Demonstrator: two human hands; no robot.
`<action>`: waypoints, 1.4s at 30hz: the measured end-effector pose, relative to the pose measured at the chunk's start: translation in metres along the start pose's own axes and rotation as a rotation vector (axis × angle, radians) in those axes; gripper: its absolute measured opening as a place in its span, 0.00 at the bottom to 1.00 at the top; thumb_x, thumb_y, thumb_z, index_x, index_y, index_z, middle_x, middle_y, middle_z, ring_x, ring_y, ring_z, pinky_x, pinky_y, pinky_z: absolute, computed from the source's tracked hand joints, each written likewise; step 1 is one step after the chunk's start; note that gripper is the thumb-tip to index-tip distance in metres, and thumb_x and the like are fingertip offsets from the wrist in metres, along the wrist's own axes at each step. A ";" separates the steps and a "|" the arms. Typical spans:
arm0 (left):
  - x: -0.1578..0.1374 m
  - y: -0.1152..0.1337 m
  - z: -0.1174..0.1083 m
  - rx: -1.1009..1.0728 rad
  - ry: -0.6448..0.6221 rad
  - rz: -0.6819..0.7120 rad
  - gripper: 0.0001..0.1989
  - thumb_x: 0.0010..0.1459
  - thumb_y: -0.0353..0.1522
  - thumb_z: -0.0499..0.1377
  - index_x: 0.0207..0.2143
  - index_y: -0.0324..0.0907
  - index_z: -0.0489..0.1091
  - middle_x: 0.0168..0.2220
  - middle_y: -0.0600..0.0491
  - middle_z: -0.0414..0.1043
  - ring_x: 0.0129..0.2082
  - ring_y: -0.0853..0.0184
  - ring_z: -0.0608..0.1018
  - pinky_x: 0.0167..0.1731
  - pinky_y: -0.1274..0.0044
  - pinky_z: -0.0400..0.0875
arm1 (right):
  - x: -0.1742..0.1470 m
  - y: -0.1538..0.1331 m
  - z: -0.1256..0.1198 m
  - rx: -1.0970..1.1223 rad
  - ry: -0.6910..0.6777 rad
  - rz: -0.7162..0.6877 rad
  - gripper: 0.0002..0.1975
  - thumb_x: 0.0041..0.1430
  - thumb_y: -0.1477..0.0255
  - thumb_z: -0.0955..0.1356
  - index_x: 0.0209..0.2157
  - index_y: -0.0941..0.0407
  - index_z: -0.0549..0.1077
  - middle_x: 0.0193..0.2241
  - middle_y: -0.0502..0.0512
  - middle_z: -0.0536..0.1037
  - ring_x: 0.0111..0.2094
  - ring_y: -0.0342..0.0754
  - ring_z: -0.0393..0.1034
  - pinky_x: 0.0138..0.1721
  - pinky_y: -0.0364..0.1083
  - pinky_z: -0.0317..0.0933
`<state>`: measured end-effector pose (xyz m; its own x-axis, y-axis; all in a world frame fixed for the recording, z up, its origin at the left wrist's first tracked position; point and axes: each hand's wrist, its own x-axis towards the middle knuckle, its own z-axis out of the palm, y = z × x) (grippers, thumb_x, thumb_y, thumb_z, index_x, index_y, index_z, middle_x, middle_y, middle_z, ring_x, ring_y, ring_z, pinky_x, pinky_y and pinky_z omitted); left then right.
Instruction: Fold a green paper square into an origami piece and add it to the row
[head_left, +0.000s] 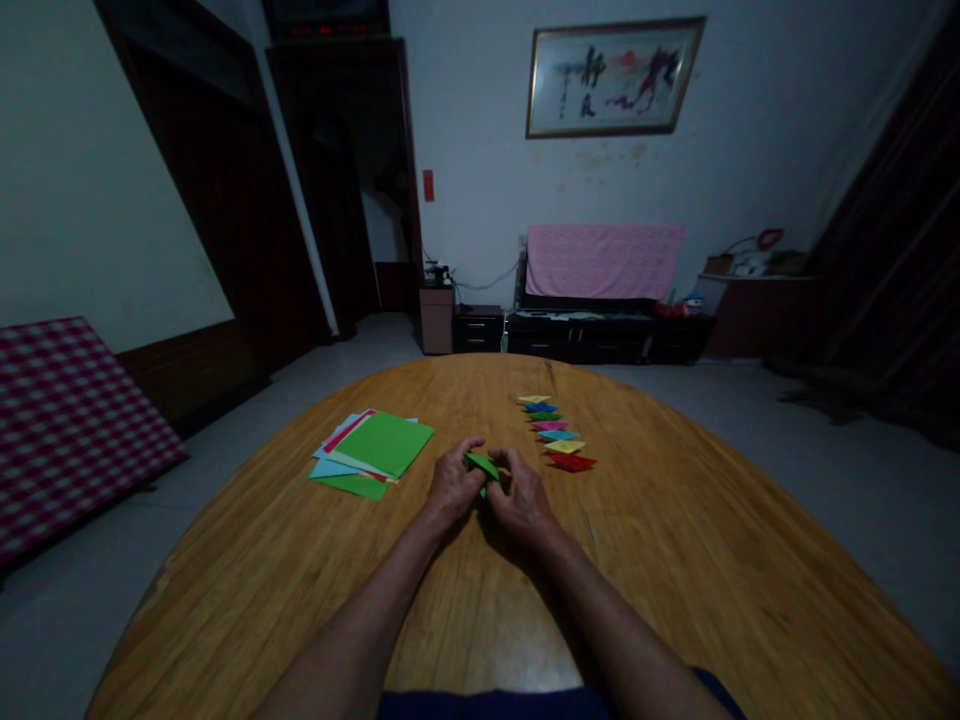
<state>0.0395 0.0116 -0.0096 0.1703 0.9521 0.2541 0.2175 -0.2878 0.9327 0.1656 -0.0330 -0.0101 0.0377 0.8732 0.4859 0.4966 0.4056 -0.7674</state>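
Note:
A small folded piece of green paper (482, 464) is held between both hands above the middle of the table. My left hand (453, 482) grips its left side, thumb and fingers closed on it. From the right, my right hand (523, 495) pinches the same paper, with its fingers curled around the edge. Parts of the paper are hidden behind the fingers and thumbs. To the right of my hands runs a row of several small folded paper shapes in different colours, the nearest a red folded paper (574, 463).
A loose stack of coloured paper sheets (390, 443), green on top, lies left of my hands on the round wooden table (300, 600). Beyond the table stand a low black cabinet (577, 338) and a pink cloth (604, 260). A checkered panel (75, 430) is at the left.

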 end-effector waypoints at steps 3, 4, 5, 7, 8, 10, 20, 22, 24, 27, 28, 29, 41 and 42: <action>-0.005 0.005 0.000 0.231 -0.036 0.136 0.27 0.42 0.22 0.55 0.48 0.40 0.71 0.31 0.53 0.76 0.31 0.66 0.75 0.37 0.76 0.69 | -0.002 0.003 -0.002 -0.106 -0.032 -0.055 0.22 0.45 0.81 0.61 0.45 0.58 0.66 0.42 0.59 0.74 0.43 0.50 0.69 0.47 0.48 0.62; -0.006 0.007 0.000 0.294 -0.056 0.176 0.28 0.42 0.21 0.55 0.49 0.41 0.71 0.34 0.52 0.76 0.34 0.65 0.76 0.41 0.74 0.69 | -0.002 0.004 -0.002 -0.143 -0.048 -0.063 0.22 0.45 0.82 0.60 0.44 0.58 0.67 0.40 0.58 0.75 0.42 0.50 0.69 0.46 0.48 0.62; -0.008 0.009 0.000 0.343 -0.076 0.212 0.29 0.42 0.21 0.54 0.50 0.41 0.70 0.37 0.51 0.77 0.37 0.64 0.76 0.44 0.72 0.69 | -0.003 0.004 -0.003 -0.177 -0.062 -0.067 0.21 0.45 0.82 0.60 0.43 0.57 0.68 0.39 0.58 0.75 0.41 0.50 0.69 0.45 0.48 0.61; -0.010 0.011 0.000 0.410 -0.124 0.261 0.31 0.42 0.20 0.53 0.52 0.41 0.68 0.41 0.49 0.76 0.41 0.62 0.76 0.48 0.70 0.68 | -0.003 0.005 -0.003 -0.230 -0.077 -0.065 0.19 0.45 0.82 0.60 0.41 0.57 0.69 0.36 0.56 0.76 0.39 0.50 0.69 0.43 0.47 0.61; -0.010 0.011 0.001 0.437 -0.140 0.271 0.32 0.42 0.19 0.53 0.53 0.41 0.66 0.42 0.48 0.76 0.43 0.62 0.75 0.49 0.70 0.68 | -0.003 0.005 -0.003 -0.247 -0.082 -0.058 0.18 0.45 0.82 0.60 0.39 0.56 0.70 0.35 0.56 0.76 0.39 0.50 0.69 0.42 0.47 0.61; -0.011 0.009 0.001 0.488 -0.145 0.272 0.32 0.44 0.20 0.53 0.55 0.41 0.65 0.44 0.47 0.75 0.45 0.61 0.75 0.51 0.68 0.67 | -0.002 0.006 -0.003 -0.276 -0.082 -0.038 0.17 0.45 0.82 0.60 0.37 0.56 0.70 0.34 0.55 0.76 0.38 0.50 0.69 0.41 0.46 0.61; -0.012 -0.001 -0.003 0.580 -0.222 0.353 0.34 0.46 0.19 0.52 0.58 0.39 0.59 0.53 0.42 0.68 0.52 0.59 0.70 0.52 0.67 0.65 | -0.002 0.012 -0.009 -0.371 -0.115 -0.013 0.13 0.45 0.82 0.61 0.33 0.57 0.71 0.31 0.55 0.74 0.34 0.48 0.67 0.37 0.44 0.58; -0.013 0.000 -0.003 0.575 -0.225 0.370 0.35 0.46 0.19 0.53 0.59 0.39 0.58 0.53 0.43 0.68 0.51 0.61 0.71 0.52 0.68 0.65 | -0.002 0.013 -0.009 -0.414 -0.101 0.012 0.13 0.45 0.82 0.61 0.32 0.57 0.71 0.31 0.55 0.74 0.35 0.49 0.67 0.37 0.44 0.58; -0.013 0.001 -0.001 0.563 -0.190 0.346 0.34 0.45 0.20 0.53 0.58 0.38 0.60 0.48 0.45 0.71 0.46 0.62 0.73 0.49 0.70 0.66 | -0.003 0.014 -0.009 -0.453 -0.091 0.042 0.12 0.44 0.82 0.62 0.32 0.57 0.71 0.31 0.56 0.73 0.34 0.49 0.66 0.36 0.44 0.57; -0.013 0.000 0.002 0.542 -0.111 0.247 0.26 0.44 0.22 0.55 0.50 0.37 0.66 0.36 0.49 0.73 0.36 0.65 0.74 0.40 0.74 0.69 | -0.004 0.016 -0.008 -0.472 -0.082 0.044 0.12 0.44 0.81 0.62 0.32 0.57 0.71 0.31 0.56 0.73 0.34 0.48 0.65 0.35 0.44 0.56; -0.013 0.000 0.003 0.543 -0.086 0.215 0.23 0.44 0.22 0.55 0.46 0.37 0.69 0.34 0.50 0.72 0.34 0.65 0.73 0.38 0.75 0.68 | -0.005 0.017 -0.008 -0.475 -0.077 0.041 0.12 0.44 0.81 0.62 0.32 0.58 0.70 0.31 0.56 0.73 0.34 0.48 0.65 0.35 0.44 0.56; -0.013 0.000 0.004 0.553 -0.068 0.191 0.19 0.44 0.22 0.55 0.41 0.37 0.71 0.32 0.51 0.72 0.33 0.66 0.73 0.36 0.75 0.68 | -0.005 0.017 -0.008 -0.480 -0.071 0.039 0.11 0.44 0.81 0.62 0.32 0.58 0.70 0.31 0.56 0.73 0.33 0.48 0.65 0.34 0.44 0.55; -0.009 -0.009 -0.003 0.714 -0.057 0.284 0.13 0.46 0.20 0.52 0.32 0.39 0.72 0.34 0.49 0.70 0.36 0.64 0.72 0.41 0.74 0.67 | 0.005 0.015 -0.008 -0.607 -0.133 0.029 0.06 0.47 0.77 0.65 0.30 0.56 0.69 0.30 0.55 0.72 0.31 0.47 0.63 0.29 0.43 0.48; -0.009 -0.010 -0.003 0.707 -0.060 0.286 0.13 0.47 0.21 0.52 0.33 0.39 0.72 0.34 0.49 0.70 0.36 0.64 0.72 0.40 0.74 0.67 | 0.006 0.017 -0.008 -0.602 -0.120 0.027 0.06 0.47 0.77 0.65 0.31 0.56 0.69 0.30 0.54 0.72 0.31 0.47 0.63 0.29 0.43 0.48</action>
<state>0.0326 0.0066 -0.0203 0.3600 0.8289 0.4281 0.7169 -0.5394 0.4417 0.1811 -0.0234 -0.0170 -0.0239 0.9196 0.3921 0.9009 0.1899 -0.3903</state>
